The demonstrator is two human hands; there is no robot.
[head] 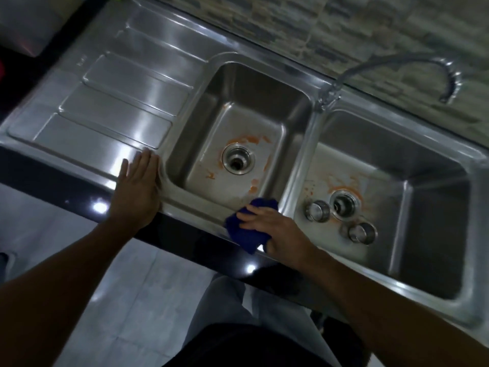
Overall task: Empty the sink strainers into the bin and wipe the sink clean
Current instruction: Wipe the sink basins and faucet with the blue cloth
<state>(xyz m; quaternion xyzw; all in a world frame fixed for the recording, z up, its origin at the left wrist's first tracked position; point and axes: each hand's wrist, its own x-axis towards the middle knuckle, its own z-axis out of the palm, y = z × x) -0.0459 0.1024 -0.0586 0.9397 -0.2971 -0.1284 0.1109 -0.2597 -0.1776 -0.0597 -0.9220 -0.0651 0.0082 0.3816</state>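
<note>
Two strainers (317, 211) (362, 233) lie loose in the right basin (436, 197), at 9 and 5 o'clock of its drain (345, 203). Orange stains ring both drains; the left basin (238, 102) drain (238, 162) is open, stains at 12 and 5 o'clock. Right hand (277, 231) presses a blue cloth (248, 231) on the front rim at 6 o'clock of the left basin, fingers clamped over it. Left hand (139, 186) rests flat, fingers spread, on the drainboard (105, 107) at 9 o'clock. Faucet (397, 70) at 1 o'clock.
</note>
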